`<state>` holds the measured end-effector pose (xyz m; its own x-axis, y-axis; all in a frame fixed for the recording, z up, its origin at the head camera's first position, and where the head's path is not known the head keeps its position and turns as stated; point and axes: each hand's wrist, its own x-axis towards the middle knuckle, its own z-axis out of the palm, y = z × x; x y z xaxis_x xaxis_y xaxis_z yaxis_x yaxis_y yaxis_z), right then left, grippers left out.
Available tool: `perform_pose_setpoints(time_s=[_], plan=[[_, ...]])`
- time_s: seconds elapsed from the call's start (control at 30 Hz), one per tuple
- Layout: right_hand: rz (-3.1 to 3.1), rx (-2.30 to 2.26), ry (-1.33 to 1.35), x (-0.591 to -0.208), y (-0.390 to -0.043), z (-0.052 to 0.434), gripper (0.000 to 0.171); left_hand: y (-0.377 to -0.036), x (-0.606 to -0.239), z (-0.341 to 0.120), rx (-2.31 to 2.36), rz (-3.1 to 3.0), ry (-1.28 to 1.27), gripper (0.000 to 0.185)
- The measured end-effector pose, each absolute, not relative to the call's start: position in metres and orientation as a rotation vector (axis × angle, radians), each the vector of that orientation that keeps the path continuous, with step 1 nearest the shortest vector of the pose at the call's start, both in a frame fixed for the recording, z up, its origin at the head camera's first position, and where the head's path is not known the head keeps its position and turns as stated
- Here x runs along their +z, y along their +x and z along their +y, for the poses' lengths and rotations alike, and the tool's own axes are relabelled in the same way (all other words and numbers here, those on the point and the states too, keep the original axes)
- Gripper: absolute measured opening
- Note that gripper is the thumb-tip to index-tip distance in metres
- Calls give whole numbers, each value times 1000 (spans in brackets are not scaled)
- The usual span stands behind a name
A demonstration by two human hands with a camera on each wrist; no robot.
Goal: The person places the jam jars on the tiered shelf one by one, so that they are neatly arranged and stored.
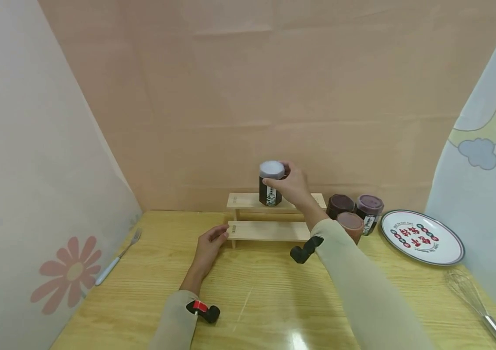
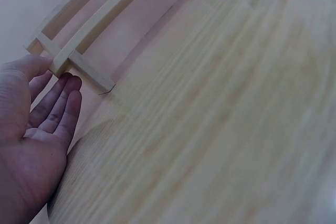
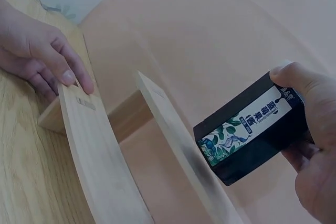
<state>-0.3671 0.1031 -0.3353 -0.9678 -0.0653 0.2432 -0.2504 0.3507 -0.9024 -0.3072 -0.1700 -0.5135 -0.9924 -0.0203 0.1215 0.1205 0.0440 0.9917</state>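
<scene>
A dark, many-sided jar [image 3: 247,129] with a whitish lid [image 1: 272,168] is held in my right hand [image 1: 293,186], thumb on one side and fingers behind. Its label shows blueberries and leaves. The jar's base is close over the upper tier [image 1: 248,200] of a two-step wooden stand, upright in the head view. My left hand [image 1: 209,247] pinches the left end of the lower tier [image 1: 270,231]. In the left wrist view, the thumb lies over the board's end [image 2: 60,65] and the fingers reach beneath it.
Right of the stand are three more jars: a dark one [image 1: 340,204], a purple-lidded one [image 1: 369,206] and a reddish one [image 1: 350,222]. Beyond them lie a white plate [image 1: 445,243] and a whisk [image 1: 471,296]. A fork [image 1: 118,257] lies at the left.
</scene>
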Motion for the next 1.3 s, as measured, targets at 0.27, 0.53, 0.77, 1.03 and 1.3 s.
perform_pose_setpoints(time_s=[0.27,0.53,0.77,1.03,1.3], plan=[[-2426,1707,252,-343,-372,74,80,-305,-512,-170,-2102,-2177,-97,32],[-2417,1710,241,-348,-374,59,77,-305,-513,-169,-2118,-2182,-75,31],[-2404,1705,258,-354,-374,55,77,-305,-514,-171,-2097,-2204,-87,33],[-2407,1687,265,-356,-374,54,78,-303,-515,-175,-2137,-2196,-117,34],[-2402,1691,281,-358,-374,56,80,-303,-514,-174,-2159,-2181,-136,34]])
